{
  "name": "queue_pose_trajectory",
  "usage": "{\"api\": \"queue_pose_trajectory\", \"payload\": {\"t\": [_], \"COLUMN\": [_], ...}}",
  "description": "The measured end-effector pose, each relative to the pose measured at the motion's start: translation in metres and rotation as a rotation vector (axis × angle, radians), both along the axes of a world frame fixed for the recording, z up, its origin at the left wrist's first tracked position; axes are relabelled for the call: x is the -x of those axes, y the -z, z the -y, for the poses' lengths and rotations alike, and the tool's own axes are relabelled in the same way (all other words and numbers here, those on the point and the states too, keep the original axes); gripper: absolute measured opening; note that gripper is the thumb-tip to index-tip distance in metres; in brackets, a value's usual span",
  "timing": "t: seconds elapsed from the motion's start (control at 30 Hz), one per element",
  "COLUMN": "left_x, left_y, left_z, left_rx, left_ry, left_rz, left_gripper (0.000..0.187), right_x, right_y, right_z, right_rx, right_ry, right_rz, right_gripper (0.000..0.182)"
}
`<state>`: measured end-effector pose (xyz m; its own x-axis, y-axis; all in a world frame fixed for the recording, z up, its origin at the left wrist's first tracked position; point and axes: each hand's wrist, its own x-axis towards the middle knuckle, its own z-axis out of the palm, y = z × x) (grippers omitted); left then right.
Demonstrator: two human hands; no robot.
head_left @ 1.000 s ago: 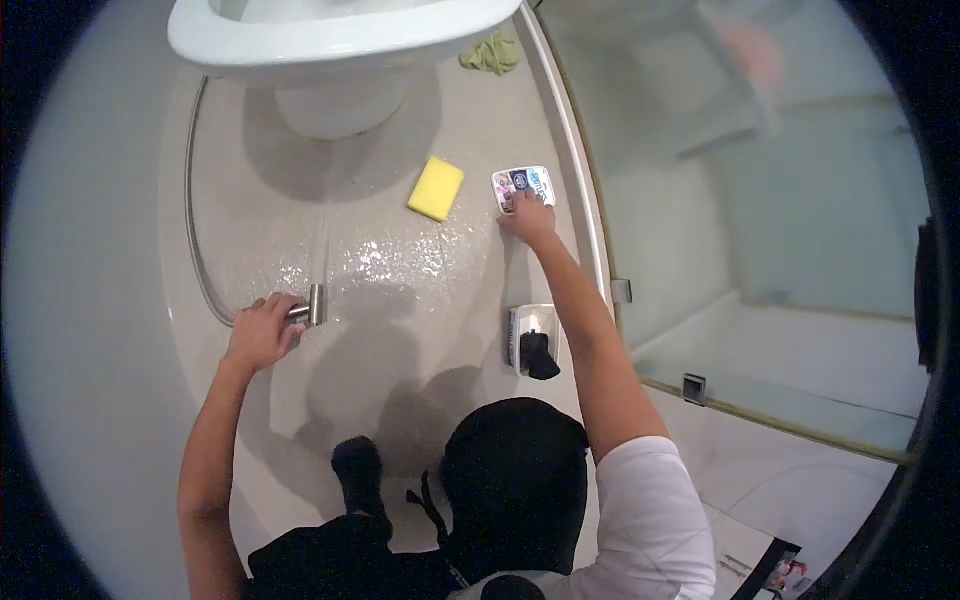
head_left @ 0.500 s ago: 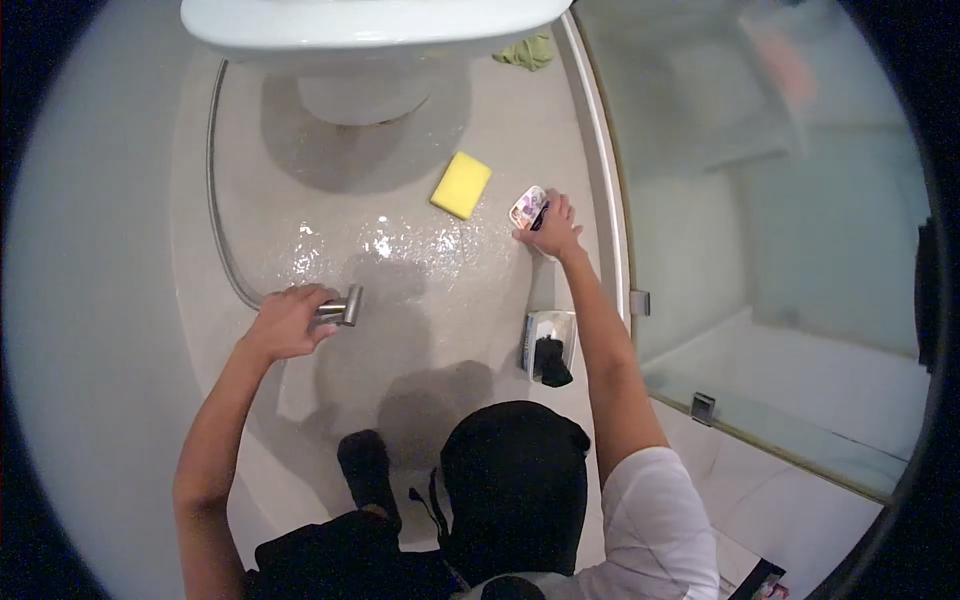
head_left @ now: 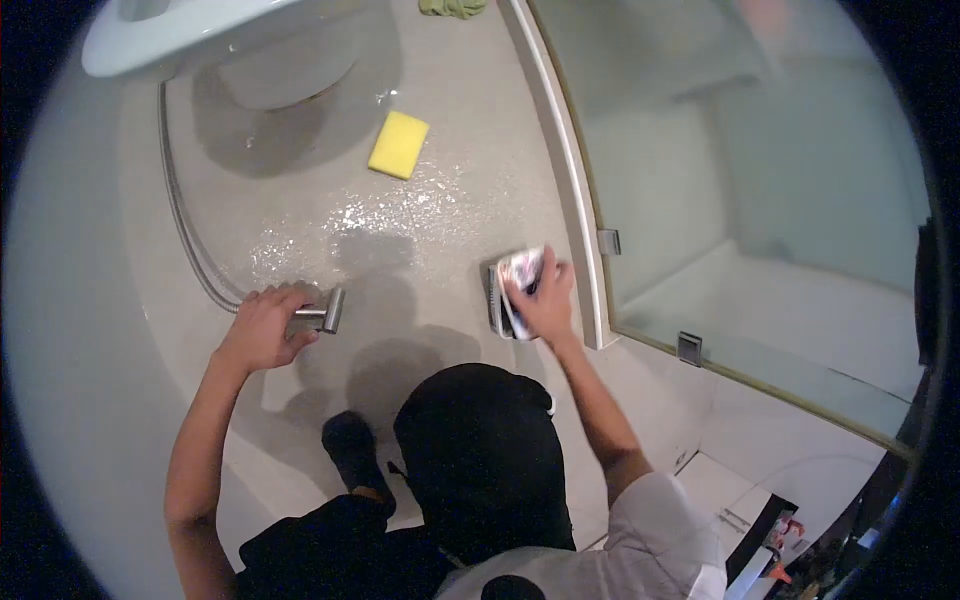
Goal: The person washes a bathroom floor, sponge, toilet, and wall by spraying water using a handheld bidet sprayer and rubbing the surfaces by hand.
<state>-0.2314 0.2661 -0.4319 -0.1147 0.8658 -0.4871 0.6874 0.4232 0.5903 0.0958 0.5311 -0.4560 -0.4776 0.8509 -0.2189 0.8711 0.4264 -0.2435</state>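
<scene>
On the bathroom floor (head_left: pixel 300 230), seen from the head camera, a person crouches and works with both arms stretched forward. The left hand (head_left: pixel 262 328) is clenched around the handle of a metal spray nozzle (head_left: pixel 322 314), whose head points right, just above the tiles. A metal hose (head_left: pixel 182 215) runs from that hand up along the left side of the floor toward the base of the toilet (head_left: pixel 240 50) at the top left.

The right hand (head_left: pixel 543 303) grips a small packet (head_left: pixel 520 275) with a printed label, fingers curled over it; the packet is blurred, so its print cannot be read. It sits right over a small box (head_left: pixel 497 300) standing on the floor close to the white frame of the shower door (head_left: pixel 560 170); whether packet and box touch cannot be told.

A patch of wet, glistening tile spreads between the two hands and up toward a yellow sponge (head_left: pixel 398 145), which lies flat on the floor, well apart from both hands and just right of the toilet's shadow. A green cloth (head_left: pixel 452 7) lies at the top edge, beside the door frame. Glass panels of the shower fill the right side of the view. The person's dark trousers and white sleeve show at the bottom.
</scene>
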Motion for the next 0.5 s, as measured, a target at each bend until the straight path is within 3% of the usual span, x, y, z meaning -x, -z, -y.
{"api": "queue_pose_trajectory", "payload": {"t": [0.1, 0.33, 0.37, 0.5], "left_x": [-0.019, -0.039, -0.039, -0.04], "left_y": [-0.004, -0.033, -0.032, -0.032], "left_z": [0.002, -0.012, -0.014, -0.02], "left_rx": [-0.153, -0.076, -0.07, 0.009], "left_ry": [-0.01, 0.013, 0.025, 0.046], "left_rz": [-0.051, -0.111, -0.094, -0.101], "left_gripper": [0.046, 0.046, 0.046, 0.046], "right_x": [-0.027, -0.019, -0.017, -0.011], "right_y": [0.018, 0.059, 0.059, 0.038], "right_z": [0.02, 0.024, 0.021, 0.023], "right_rx": [-0.055, -0.224, -0.237, -0.219], "right_ry": [0.038, 0.246, 0.327, 0.29], "right_rz": [-0.048, -0.243, -0.289, -0.355], "right_gripper": [0.093, 0.085, 0.085, 0.09]}}
